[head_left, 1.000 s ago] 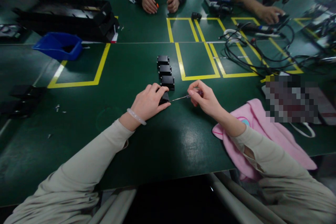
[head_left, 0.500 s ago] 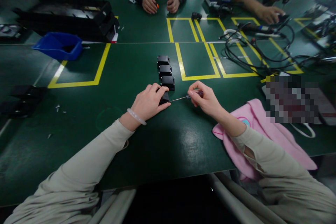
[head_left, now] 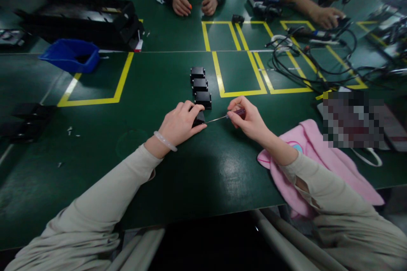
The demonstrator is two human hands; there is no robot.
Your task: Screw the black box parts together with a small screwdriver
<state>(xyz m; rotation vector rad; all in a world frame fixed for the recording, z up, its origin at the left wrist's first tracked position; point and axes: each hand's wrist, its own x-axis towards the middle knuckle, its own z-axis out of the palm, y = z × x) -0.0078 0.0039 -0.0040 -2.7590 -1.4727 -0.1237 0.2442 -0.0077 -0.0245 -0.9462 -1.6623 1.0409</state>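
My left hand (head_left: 181, 123) is closed around a small black box (head_left: 199, 119) on the green table, thumb along its near side and fingers over its top. Part of the box is hidden under the fingers. In my right hand (head_left: 246, 118) is a screwdriver (head_left: 237, 114) with a dark reddish handle, pinched between thumb and fingers. Its thin shaft points left, and the tip meets the right near corner of the held box, where a screw is too small to make out. Three similar black boxes (head_left: 202, 100) with shiny screws at their sides stand in a line just beyond.
A pink cloth (head_left: 318, 156) lies under my right forearm. Left are a blue bin (head_left: 71, 56), black trays (head_left: 85, 21), more black parts (head_left: 27, 120) and loose screws (head_left: 70, 130). Cables (head_left: 318, 65) coil at right. Across the table are other people's hands (head_left: 182, 5).
My right hand and the screwdriver handle have shifted very slightly, the handle tilting up a little. My left hand and the boxes stay put.
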